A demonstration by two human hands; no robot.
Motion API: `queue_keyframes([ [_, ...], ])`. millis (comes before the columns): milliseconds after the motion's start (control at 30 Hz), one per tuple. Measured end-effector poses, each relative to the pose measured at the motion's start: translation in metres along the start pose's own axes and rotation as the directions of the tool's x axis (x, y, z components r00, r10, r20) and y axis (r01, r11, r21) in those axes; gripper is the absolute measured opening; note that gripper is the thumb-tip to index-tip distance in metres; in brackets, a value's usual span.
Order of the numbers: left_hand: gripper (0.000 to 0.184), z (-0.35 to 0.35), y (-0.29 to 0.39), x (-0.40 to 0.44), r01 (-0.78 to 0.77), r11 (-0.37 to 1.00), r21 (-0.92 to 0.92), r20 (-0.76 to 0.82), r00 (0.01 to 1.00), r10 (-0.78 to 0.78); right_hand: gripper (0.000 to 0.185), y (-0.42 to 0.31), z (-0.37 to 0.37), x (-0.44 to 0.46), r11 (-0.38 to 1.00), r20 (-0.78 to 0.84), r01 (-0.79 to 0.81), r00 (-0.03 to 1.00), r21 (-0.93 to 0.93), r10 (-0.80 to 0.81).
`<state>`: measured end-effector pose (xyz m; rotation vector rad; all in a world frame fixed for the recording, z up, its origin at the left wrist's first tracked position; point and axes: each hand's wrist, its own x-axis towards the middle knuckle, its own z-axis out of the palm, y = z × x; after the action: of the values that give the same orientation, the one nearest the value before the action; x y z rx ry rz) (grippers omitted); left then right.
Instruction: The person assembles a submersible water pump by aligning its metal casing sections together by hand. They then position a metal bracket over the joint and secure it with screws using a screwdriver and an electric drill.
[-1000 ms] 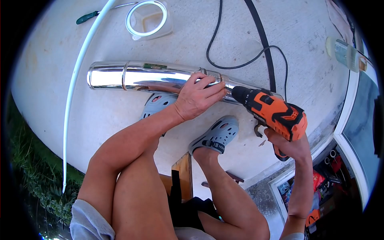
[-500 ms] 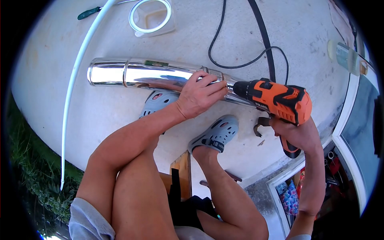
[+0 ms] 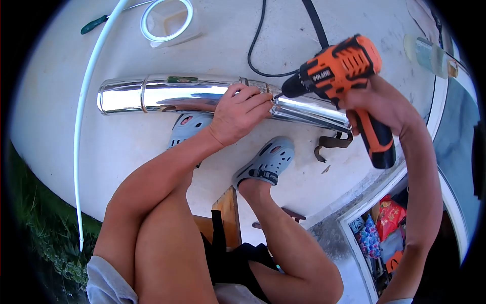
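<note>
A shiny metal tube (image 3: 192, 96) lies across the pale floor. My left hand (image 3: 238, 111) rests on it near the perforated band, its fingers bent and pressed together; what they pinch, if anything, is hidden. In my right hand (image 3: 374, 104) is an orange and black cordless drill (image 3: 339, 68), gripped by its handle. The drill points down and left, its thin bit touching or very near the tube beside my left fingertips. Under the tube's right end a dark strap (image 3: 331, 143) shows.
A clear tub with a white rim (image 3: 143, 25), a green-handled screwdriver (image 3: 93, 24) and a long white hose (image 3: 83, 101) lie at the upper left. A black cable (image 3: 255, 45) crosses behind the tube. A bottle (image 3: 430, 55) is at the right. My shoes (image 3: 271, 157) are close below the tube.
The drill has swung up and its rear end is now higher, so it points down-left at the tube. My right arm has risen with it. The view has shifted slightly.
</note>
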<state>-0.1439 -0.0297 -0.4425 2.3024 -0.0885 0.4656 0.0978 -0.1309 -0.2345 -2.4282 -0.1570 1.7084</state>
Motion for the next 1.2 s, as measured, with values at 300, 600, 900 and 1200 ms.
queue_keyframes([
  [300,0.034,-0.004,0.001,0.002,0.024,1.000,-0.013,0.057,0.998,-0.023,0.048,0.008,-0.027,0.038,1.000,0.187,0.014,0.982,-0.006,-0.012],
  [600,0.033,-0.005,0.002,0.005,0.010,1.000,0.012,0.058,0.998,-0.011,0.051,-0.004,-0.023,0.031,0.993,0.164,0.094,0.983,-0.068,-0.082],
  [900,0.033,-0.006,0.000,0.006,-0.001,1.000,0.010,0.067,0.998,0.000,0.049,-0.009,-0.021,0.024,0.984,0.106,0.096,0.991,-0.148,-0.080],
  [1200,0.031,-0.006,-0.002,0.005,-0.002,1.000,-0.018,0.060,0.998,0.003,0.040,-0.012,-0.020,0.023,0.990,0.152,0.073,0.987,-0.123,-0.054],
])
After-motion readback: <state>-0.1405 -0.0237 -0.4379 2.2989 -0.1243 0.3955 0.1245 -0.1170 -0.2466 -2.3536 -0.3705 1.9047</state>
